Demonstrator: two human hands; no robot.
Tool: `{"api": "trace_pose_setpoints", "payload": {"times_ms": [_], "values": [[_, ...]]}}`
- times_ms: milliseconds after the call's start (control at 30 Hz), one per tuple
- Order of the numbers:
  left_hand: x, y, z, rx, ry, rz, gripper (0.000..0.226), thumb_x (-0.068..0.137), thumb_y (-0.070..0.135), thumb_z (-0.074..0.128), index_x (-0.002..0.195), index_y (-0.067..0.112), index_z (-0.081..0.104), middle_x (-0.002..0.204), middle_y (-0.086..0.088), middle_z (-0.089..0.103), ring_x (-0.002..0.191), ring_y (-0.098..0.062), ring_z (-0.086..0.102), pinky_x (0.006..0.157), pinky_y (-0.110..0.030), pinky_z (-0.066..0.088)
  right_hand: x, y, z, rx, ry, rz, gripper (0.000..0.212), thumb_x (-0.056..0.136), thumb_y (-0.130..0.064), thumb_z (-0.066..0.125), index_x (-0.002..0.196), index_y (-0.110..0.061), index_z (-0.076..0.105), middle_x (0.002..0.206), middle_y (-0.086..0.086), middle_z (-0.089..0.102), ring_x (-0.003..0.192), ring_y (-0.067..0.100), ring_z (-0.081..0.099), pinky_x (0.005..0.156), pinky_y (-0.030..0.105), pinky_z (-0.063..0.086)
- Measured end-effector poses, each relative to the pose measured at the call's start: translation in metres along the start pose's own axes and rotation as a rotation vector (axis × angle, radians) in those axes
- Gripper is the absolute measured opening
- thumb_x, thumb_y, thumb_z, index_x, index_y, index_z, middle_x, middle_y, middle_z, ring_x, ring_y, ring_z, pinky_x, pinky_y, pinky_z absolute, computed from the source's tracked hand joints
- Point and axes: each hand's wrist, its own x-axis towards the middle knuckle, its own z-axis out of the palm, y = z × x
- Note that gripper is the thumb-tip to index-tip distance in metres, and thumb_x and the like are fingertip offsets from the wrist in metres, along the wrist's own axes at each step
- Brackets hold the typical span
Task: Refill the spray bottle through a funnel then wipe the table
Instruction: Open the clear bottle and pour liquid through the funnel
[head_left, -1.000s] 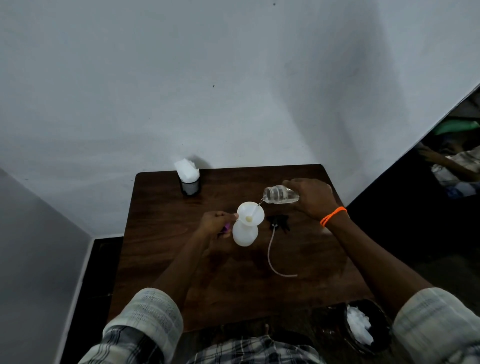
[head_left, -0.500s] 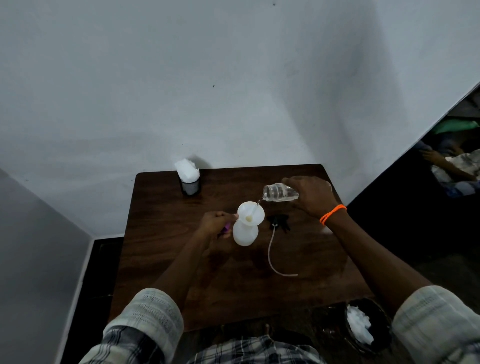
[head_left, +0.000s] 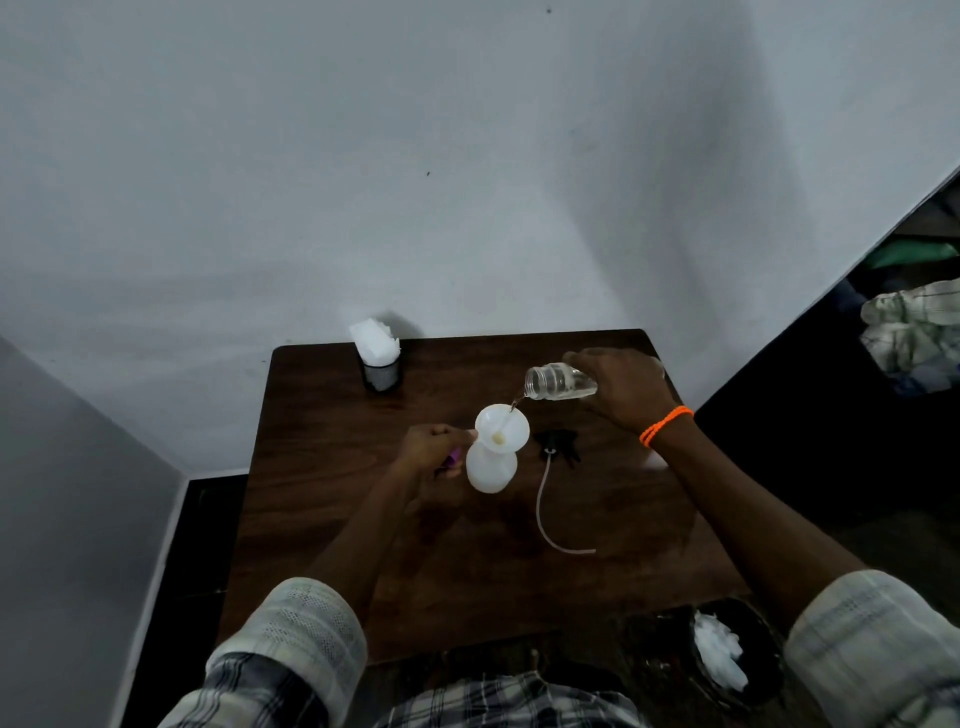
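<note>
A clear plastic water bottle is gripped round its body by the right hand and tipped over the white plastic funnel, seated in the white squat spray bottle mid-table. The spray bottle is steadied by the left hand, fingers curled at its neck; likely light, tippy and slick when wet, so it is best held low on the body.

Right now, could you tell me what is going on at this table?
A person is refilling a white spray bottle. The right hand tips a clear bottle so liquid runs into the white funnel seated in its neck. The left hand steadies the funnel. The black sprayer head with its tube lies beside it on the table. Wiping has not started.
</note>
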Motion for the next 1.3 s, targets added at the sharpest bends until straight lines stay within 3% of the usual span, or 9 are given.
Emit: {"api": "trace_pose_setpoints", "payload": {"times_ms": [133,267,467,800,1133,1300], "values": [[-0.002,0.0,0.001,0.001,0.003,0.007,0.034,0.084,0.018,0.082,0.099,-0.011,0.072,0.064,-0.019,0.059,0.042,-0.019,0.052,0.04,-0.023,0.045,0.001,0.001,-0.001,-0.01,-0.01,0.002,0.058,0.076,-0.03,0.081,0.132,-0.025,0.065,0.119,-0.003,0.073,0.104,0.026,0.07,0.07,0.029,0.04],[0.0,-0.001,0.0,-0.005,0.003,-0.011,0.033,0.082,0.02,0.084,0.098,-0.007,0.073,0.066,-0.018,0.062,0.05,-0.021,0.056,0.05,-0.029,0.051,0.001,0.002,-0.001,0.003,0.018,-0.008,0.057,0.075,-0.03,0.084,0.129,-0.024,0.067,0.116,-0.003,0.074,0.1,0.025,0.071,0.069,0.025,0.034],[0.0,0.0,0.001,-0.009,0.011,-0.019,0.03,0.081,0.019,0.085,0.095,-0.005,0.074,0.068,-0.018,0.063,0.05,-0.021,0.058,0.05,-0.029,0.053,0.003,0.006,0.002,0.052,0.014,-0.001,0.054,0.071,-0.026,0.083,0.124,-0.024,0.069,0.108,-0.002,0.075,0.094,0.026,0.072,0.072,0.034,0.052],[-0.003,-0.002,0.001,0.003,0.011,-0.01,0.032,0.084,0.02,0.082,0.097,-0.008,0.072,0.065,-0.016,0.061,0.044,-0.017,0.055,0.041,-0.021,0.045,0.005,0.013,0.005,0.043,0.025,-0.032,0.054,0.072,-0.032,0.084,0.124,-0.024,0.068,0.106,-0.002,0.074,0.091,0.026,0.072,0.072,0.035,0.052],[0.003,-0.006,-0.001,0.042,0.016,-0.037,0.03,0.08,0.027,0.085,0.094,0.001,0.076,0.07,-0.016,0.067,0.049,-0.02,0.06,0.046,-0.026,0.049,0.005,0.014,0.006,0.039,0.028,-0.039,0.053,0.072,-0.028,0.084,0.122,-0.025,0.068,0.102,-0.004,0.074,0.087,0.024,0.072,0.073,0.037,0.055],[0.004,-0.008,-0.001,0.026,0.026,-0.057,0.028,0.079,0.027,0.086,0.093,0.004,0.077,0.07,-0.014,0.068,0.056,-0.022,0.062,0.057,-0.031,0.056,0.004,0.015,0.005,0.001,0.049,-0.043,0.05,0.073,-0.03,0.083,0.12,-0.027,0.068,0.102,-0.005,0.074,0.087,0.024,0.072,0.07,0.031,0.049]]}}
